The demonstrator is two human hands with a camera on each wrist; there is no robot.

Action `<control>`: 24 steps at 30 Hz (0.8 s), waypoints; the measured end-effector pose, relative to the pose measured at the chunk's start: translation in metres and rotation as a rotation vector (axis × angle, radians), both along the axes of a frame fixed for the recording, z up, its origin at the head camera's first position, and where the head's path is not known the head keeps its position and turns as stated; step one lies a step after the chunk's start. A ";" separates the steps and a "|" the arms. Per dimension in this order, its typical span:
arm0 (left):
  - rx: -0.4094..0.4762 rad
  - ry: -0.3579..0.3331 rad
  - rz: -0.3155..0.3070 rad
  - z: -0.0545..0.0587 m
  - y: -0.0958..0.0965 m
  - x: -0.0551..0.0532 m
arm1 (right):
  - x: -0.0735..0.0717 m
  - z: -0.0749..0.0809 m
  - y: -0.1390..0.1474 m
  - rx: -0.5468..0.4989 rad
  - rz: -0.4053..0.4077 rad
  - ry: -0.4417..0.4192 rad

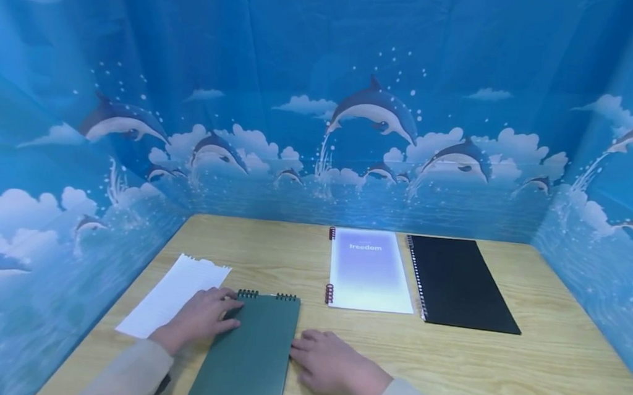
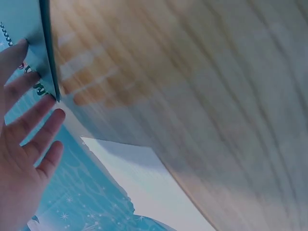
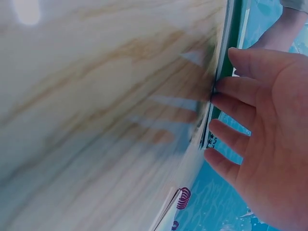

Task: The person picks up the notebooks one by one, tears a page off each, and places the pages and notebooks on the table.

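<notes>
To the left of the left hand (image 1: 207, 313), a white sheet (image 1: 171, 298) is laid flat on the wooden table (image 1: 420, 367), its far edge marked by a ragged, torn line. The left hand is held with its fingers nearly straight and spread; by its thumb and nearest fingertips, the far left part of a green notebook (image 1: 250, 360) is touched, while the ring and little fingers are held clear of the cover, as is shown in the left wrist view.

Between the two hands, the green notebook is laid flat — closed, with dark coils (image 1: 286, 297) fitted along the far edge, just ahead of the left fingertips. Its right edge is met by the fingertips of the right hand (image 1: 328, 363), whose fingers are extended and slightly parted; how firmly the edge is pressed cannot be told.

Ahead of the right hand and slightly to its right, well apart from it, a pale purple notebook (image 1: 371, 279) printed "freedom" is placed, with red rings (image 1: 329, 293) set along its left side. Farther right of that hand — just beside the purple one — a black notebook (image 1: 463, 283) is laid, bound along its left edge. Beyond both hands, a blue backdrop (image 1: 307, 35) is hung, printed with dolphins and clouds.
</notes>
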State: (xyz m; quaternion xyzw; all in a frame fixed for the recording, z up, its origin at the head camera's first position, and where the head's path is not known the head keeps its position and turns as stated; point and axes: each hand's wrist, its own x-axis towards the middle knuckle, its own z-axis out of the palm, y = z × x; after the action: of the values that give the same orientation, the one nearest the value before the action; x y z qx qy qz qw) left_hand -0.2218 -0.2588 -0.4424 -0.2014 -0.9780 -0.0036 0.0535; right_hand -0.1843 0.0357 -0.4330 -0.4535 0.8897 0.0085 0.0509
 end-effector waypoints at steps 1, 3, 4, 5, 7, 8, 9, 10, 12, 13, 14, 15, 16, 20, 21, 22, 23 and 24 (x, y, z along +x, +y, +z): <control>0.005 -0.008 0.013 0.000 0.001 0.000 | -0.001 0.000 -0.001 0.003 -0.002 0.003; 0.008 -0.022 0.033 0.001 0.002 0.000 | -0.001 0.000 -0.001 0.008 -0.008 0.005; 0.010 -0.028 0.042 0.001 0.003 -0.001 | -0.001 0.000 -0.001 0.010 -0.010 0.002; 0.011 -0.034 0.050 0.001 0.003 0.000 | -0.001 0.000 -0.001 0.013 -0.012 0.002; 0.010 -0.043 0.061 0.002 0.004 0.000 | -0.001 0.002 0.001 0.014 -0.015 0.007; 0.007 -0.049 0.064 0.003 0.005 -0.001 | -0.002 0.003 0.003 0.008 -0.020 0.005; 0.008 -0.059 0.066 0.005 0.006 -0.001 | -0.002 0.004 0.005 -0.002 -0.028 -0.007; 0.011 -0.067 0.068 0.006 0.006 -0.001 | -0.003 0.005 0.009 -0.015 -0.041 -0.020; 0.015 -0.088 0.068 0.009 0.008 -0.003 | -0.005 0.007 0.018 -0.049 -0.074 -0.041; 0.017 -0.095 0.065 0.011 0.009 -0.005 | -0.007 0.008 0.023 -0.071 -0.097 -0.060; 0.017 -0.101 0.064 0.013 0.010 -0.006 | -0.009 0.008 0.028 -0.095 -0.116 -0.074; 0.021 -0.106 0.064 0.015 0.011 -0.008 | -0.010 0.009 0.033 -0.117 -0.139 -0.089; 0.027 -0.103 0.064 0.017 0.012 -0.010 | -0.012 0.008 0.038 -0.141 -0.160 -0.094; 0.092 -0.037 0.065 0.026 0.024 -0.019 | -0.022 0.008 0.059 -0.265 -0.251 -0.155; 0.120 -0.014 0.064 0.029 0.029 -0.020 | -0.025 0.008 0.064 -0.300 -0.282 -0.174; 0.147 0.015 0.064 0.031 0.034 -0.022 | -0.028 0.009 0.070 -0.335 -0.320 -0.193; 0.177 0.034 0.063 0.035 0.040 -0.023 | -0.031 0.009 0.076 -0.369 -0.361 -0.209; 0.208 0.048 0.065 0.038 0.046 -0.023 | -0.034 0.009 0.081 -0.403 -0.404 -0.219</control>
State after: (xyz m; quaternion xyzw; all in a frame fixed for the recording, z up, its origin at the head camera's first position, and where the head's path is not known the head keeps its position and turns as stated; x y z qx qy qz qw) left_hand -0.2451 -0.2127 -0.4042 -0.1631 -0.9768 -0.0987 0.0978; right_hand -0.2185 0.1169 -0.4241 -0.2667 0.9348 -0.2276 0.0563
